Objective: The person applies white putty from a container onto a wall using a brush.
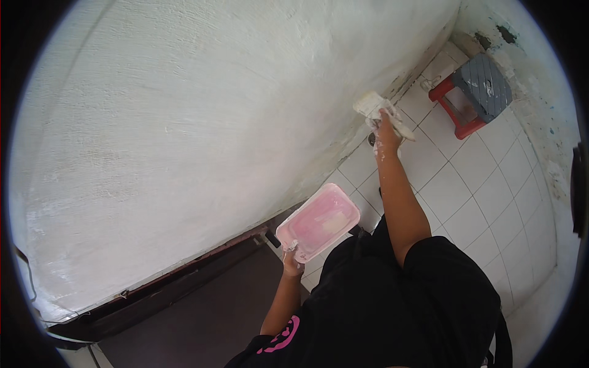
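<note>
My left hand [293, 262] is closed on the lower left corner of a shallow pink tray [325, 218], which has rounded corners and whitish smears inside. Farther off and to the right, my right hand [384, 130] grips a wide paintbrush [369, 105] coated in white. Its pale bristle end points up and left, close to the white wall [202, 110]. From here I cannot tell whether the bristles touch the wall. White splashes mark the right hand and wrist, and the left fingers are smeared too.
A stool [486, 86] with a paint-spotted grey top and red legs stands at the far right, near a stained wall [546, 116] with peeling patches. White tiles [469, 184] cover the floor. A dark brown flat surface [202, 313] lies along the wall at lower left.
</note>
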A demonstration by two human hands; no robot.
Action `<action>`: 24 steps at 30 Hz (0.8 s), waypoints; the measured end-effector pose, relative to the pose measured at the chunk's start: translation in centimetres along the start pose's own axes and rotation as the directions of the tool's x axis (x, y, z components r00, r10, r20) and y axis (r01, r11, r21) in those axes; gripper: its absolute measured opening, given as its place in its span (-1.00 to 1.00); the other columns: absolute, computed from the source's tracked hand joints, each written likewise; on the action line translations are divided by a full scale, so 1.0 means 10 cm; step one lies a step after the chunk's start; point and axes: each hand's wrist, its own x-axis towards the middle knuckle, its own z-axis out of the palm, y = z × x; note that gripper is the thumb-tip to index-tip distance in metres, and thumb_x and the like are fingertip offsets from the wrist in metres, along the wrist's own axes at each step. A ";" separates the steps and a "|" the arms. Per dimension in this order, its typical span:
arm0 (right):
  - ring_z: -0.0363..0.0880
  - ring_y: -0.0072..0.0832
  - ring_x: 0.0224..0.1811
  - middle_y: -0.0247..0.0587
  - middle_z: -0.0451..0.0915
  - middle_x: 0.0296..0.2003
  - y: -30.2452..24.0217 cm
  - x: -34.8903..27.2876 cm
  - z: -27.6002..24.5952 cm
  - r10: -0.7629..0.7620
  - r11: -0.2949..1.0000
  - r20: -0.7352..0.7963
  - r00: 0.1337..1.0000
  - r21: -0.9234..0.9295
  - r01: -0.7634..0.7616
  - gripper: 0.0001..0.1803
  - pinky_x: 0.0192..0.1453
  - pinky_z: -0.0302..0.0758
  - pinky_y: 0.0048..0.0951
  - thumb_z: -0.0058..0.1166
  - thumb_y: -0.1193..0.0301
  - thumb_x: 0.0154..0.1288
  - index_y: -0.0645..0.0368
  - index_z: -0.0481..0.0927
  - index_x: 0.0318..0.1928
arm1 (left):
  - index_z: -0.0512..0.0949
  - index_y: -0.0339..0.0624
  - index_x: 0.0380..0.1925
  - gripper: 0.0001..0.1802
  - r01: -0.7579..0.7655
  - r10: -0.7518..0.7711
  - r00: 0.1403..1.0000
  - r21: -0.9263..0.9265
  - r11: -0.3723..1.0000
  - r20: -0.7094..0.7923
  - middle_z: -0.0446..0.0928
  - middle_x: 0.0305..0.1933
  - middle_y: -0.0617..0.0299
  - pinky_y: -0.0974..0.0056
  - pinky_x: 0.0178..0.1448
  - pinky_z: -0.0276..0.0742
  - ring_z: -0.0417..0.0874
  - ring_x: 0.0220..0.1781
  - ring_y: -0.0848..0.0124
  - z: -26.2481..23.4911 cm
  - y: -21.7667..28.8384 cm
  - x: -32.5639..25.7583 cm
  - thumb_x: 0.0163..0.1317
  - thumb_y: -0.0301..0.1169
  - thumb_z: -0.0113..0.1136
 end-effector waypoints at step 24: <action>0.49 -0.38 0.03 -0.15 0.44 0.04 -0.24 -0.37 -0.33 0.302 0.897 0.388 0.871 0.195 -0.398 -0.50 0.00 0.57 -0.40 0.08 0.46 0.18 0.11 0.30 0.16 | 0.10 -0.27 0.25 -0.38 0.192 -0.200 0.980 -0.354 0.915 0.015 0.25 0.24 0.07 0.13 0.34 0.20 0.29 0.29 0.22 0.34 0.46 0.11 0.16 -0.35 -0.09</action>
